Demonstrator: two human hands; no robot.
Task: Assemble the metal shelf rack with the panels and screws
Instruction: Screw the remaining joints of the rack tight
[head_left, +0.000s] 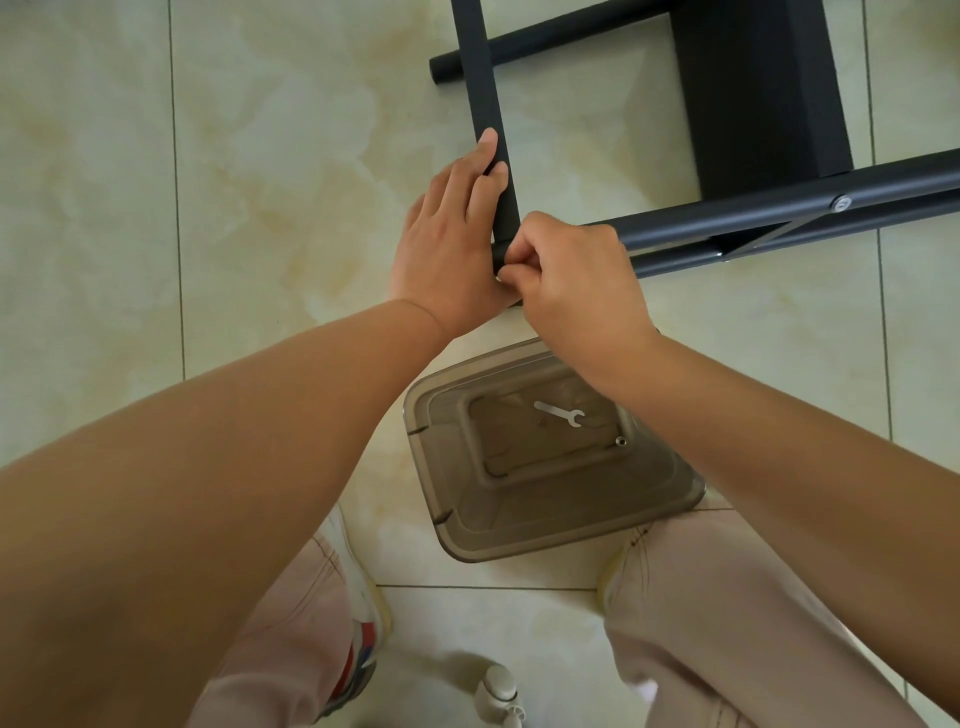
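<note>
Pinched between the curled fingers of the right hand (574, 275) was something small and pale, most likely a screw, though it was too hidden to name with certainty. It was held at the near corner of a black metal rack (727, 218) that lay on its side on a pale tiled floor (208, 182). The left hand (457, 244) rested flat along a black upright bar (491, 104), with its fingers straight and pressing the bar just above that same corner. The two hands touched each other where the upright bar met a long round tube (779, 205) that ran off to the right. A silver bolt head (841, 203) showed on that tube, farther right. A broad black panel (758, 88) stood between the tubes at the top of the view.

Just below the hands, between the person's knees, sat a translucent brown plastic tray (519, 535). A small flat silver wrench (560, 414) lay inside it, and a small dark screw (620, 442) lay near the tray's right inner edge. The person wore pale pink trousers (727, 623), and a white shoe (358, 587) with red and blue marks showed at the lower left.
</note>
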